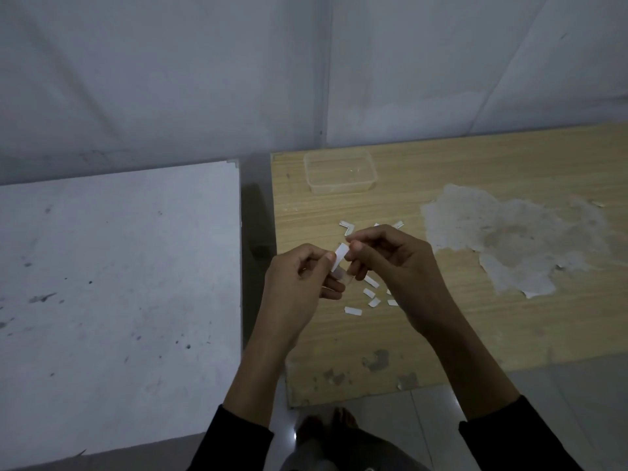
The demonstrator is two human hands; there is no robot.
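Here, the paper strip [339,255] is small, white, slanted.

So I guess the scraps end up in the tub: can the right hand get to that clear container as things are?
Probably yes. The wooden table between the right hand and the clear container holds only flat paper scraps; its fingers, though, pinch a paper strip.

Black long sleeves [238,440] pushed up forearms; feet bare.
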